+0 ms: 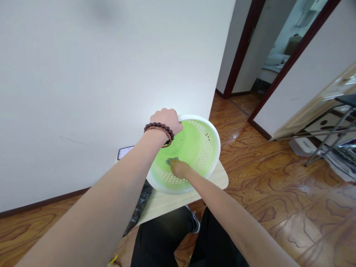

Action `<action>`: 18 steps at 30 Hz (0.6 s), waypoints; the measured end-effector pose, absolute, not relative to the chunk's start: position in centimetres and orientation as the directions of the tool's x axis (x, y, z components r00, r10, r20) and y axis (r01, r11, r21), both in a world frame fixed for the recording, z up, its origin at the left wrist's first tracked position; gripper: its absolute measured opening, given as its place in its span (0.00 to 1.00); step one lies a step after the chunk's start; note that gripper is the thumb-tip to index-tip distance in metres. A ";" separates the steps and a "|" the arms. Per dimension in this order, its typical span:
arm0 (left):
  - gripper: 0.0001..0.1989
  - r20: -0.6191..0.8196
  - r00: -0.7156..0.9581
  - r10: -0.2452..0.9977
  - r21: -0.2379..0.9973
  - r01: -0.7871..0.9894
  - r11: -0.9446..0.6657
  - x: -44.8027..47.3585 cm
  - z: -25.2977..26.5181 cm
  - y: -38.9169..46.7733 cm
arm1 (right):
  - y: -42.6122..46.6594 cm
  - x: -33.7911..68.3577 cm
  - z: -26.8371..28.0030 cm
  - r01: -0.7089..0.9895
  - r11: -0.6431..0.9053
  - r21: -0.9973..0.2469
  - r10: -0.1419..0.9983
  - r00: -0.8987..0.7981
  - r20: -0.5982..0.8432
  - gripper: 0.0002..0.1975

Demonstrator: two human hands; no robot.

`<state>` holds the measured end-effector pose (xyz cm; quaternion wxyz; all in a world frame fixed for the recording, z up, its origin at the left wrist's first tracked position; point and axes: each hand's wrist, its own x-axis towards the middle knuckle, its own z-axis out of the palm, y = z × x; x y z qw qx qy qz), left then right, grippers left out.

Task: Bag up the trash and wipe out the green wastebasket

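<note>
A green plastic basket (191,139) with a white rim and perforated sides rests tilted on a small pale table (158,203). My left hand (168,120), with a beaded bracelet (159,126) at its wrist, is closed around the far rim of the basket. Inside the basket, my right hand (179,168) presses a small grey-blue cloth (172,160) against the green inner surface. The fingers of that hand are bent over the cloth and partly hidden. Small dark specks show on the basket's bottom near the left wrist.
A phone (125,152) lies at the table's left edge by the white wall (111,74). A black plastic bag (141,204) hangs at the near left side. Wooden floor (250,178) spreads to the right, towards a doorway and a metal-legged stand (330,137).
</note>
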<state>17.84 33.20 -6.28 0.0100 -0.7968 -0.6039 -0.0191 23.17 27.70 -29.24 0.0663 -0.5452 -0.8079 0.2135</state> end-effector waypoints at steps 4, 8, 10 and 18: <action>0.22 0.057 0.240 0.969 0.022 0.970 -0.242 17.9 -5.9 33.2 | 27.7 23.7 -29.1 0.854 0.339 -0.394 0.900 -0.417 -0.128 0.23; 0.20 0.063 0.246 0.967 0.017 0.969 -0.247 18.1 -5.6 32.7 | 27.6 24.0 -28.9 0.866 0.351 -0.355 0.903 -0.414 -0.117 0.23; 0.20 0.065 0.259 0.964 0.014 0.965 -0.261 18.2 -5.6 32.4 | 27.5 24.0 -28.8 0.870 0.358 -0.338 0.903 -0.414 -0.110 0.22; 0.19 0.077 0.244 0.967 0.019 0.969 -0.246 18.1 -5.6 32.4 | 27.5 24.4 -28.6 0.871 0.359 -0.336 0.900 -0.418 -0.120 0.23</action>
